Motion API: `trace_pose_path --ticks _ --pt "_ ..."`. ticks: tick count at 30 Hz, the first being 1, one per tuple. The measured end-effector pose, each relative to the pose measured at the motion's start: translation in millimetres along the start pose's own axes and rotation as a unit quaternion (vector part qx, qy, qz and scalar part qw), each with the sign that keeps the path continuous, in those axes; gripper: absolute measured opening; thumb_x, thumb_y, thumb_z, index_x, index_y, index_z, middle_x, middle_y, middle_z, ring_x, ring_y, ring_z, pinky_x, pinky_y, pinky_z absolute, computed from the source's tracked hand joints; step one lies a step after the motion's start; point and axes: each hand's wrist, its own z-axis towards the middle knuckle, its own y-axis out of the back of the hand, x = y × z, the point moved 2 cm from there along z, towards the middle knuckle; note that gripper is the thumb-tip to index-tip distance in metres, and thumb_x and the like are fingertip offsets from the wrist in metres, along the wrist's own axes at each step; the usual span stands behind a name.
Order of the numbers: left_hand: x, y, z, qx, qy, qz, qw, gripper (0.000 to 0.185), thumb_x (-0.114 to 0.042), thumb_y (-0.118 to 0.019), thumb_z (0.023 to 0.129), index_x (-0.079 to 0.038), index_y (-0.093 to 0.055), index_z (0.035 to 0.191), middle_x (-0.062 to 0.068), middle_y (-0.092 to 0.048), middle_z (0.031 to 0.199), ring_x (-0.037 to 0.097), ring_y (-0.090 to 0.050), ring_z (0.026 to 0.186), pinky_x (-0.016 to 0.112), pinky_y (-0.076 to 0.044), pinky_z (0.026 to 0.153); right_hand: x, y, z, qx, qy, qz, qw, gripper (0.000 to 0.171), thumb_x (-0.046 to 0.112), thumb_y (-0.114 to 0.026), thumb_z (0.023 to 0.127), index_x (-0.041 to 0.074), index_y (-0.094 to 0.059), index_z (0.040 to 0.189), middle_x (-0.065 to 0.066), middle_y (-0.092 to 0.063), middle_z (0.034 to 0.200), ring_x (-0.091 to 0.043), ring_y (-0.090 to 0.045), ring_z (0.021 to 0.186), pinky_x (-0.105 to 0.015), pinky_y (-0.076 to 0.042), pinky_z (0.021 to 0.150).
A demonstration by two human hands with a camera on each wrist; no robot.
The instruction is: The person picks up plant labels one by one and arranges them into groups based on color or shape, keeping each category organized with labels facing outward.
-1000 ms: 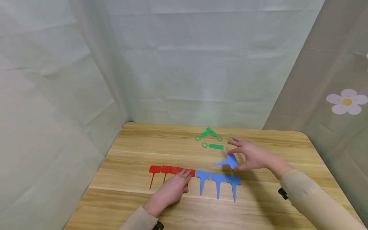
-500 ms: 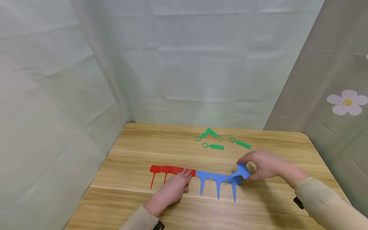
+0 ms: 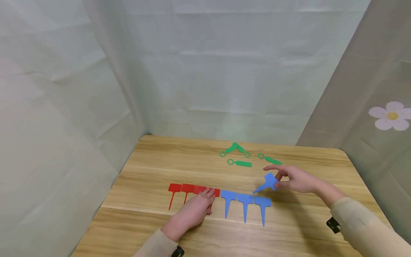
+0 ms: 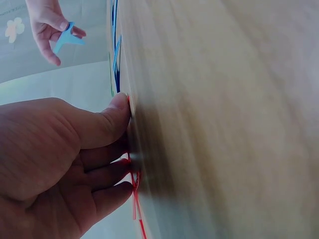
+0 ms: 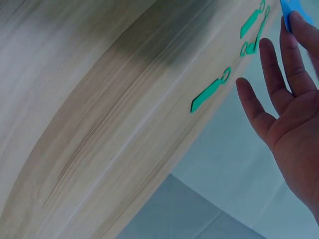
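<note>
My right hand [image 3: 298,179] pinches a blue T-shaped plant label [image 3: 270,181] by its head between thumb and finger, above the table, its pointed stem slanting down to the left. The right wrist view shows the same blue label [image 5: 294,11] at the fingertips, with the other fingers spread. Below it lie three more blue plant labels [image 3: 245,198] side by side, stems toward me. To their left, several thin-stemmed red plant labels [image 3: 174,187] continue the row. My left hand [image 3: 193,210] rests its fingertips on the rightmost red ones, partly hiding them.
Several green tags with ring ends [image 3: 243,164] lie at the back of the wooden table [image 3: 144,171], two of them overlapping. A pale cloth [image 3: 221,89] hangs behind the table, with more cloth at both sides.
My right hand carried the blue label rightward and toward the row, then raised it slightly; its stem no longer overlaps the rightmost blue label in the head view. My left hand stayed on the red labels.
</note>
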Motion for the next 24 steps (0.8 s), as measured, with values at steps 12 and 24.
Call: trace_pose_path --ticks 12,24 --pt "0.1 1.3 0.6 0.005 0.004 -0.008 0.9999 0.056 -0.020 -0.079 0.099 -0.002 -0.062 0.149 0.014 -0.054 0.159 0.034 -0.048 0.150 0.043 -0.046 0.117 -11 9 -11 -0.023 0.005 -0.041 0.999 0.013 0.015 -0.076 0.102 0.015 -0.072 0.114 0.015 -0.071 0.097 -0.007 -0.067 0.093 -0.037 -0.056 0.085" --pt "-1.8 3.6 0.4 0.017 0.019 -0.017 0.9995 0.057 -0.021 -0.078 0.100 -0.002 -0.061 0.151 0.014 -0.053 0.161 0.033 -0.046 0.151 0.046 -0.044 0.118 -16 8 -24 -0.010 -0.015 -0.053 0.998 0.008 0.023 -0.072 0.104 0.026 -0.076 0.099 0.015 -0.072 0.099 -0.010 -0.064 0.091 -0.029 -0.053 0.078"
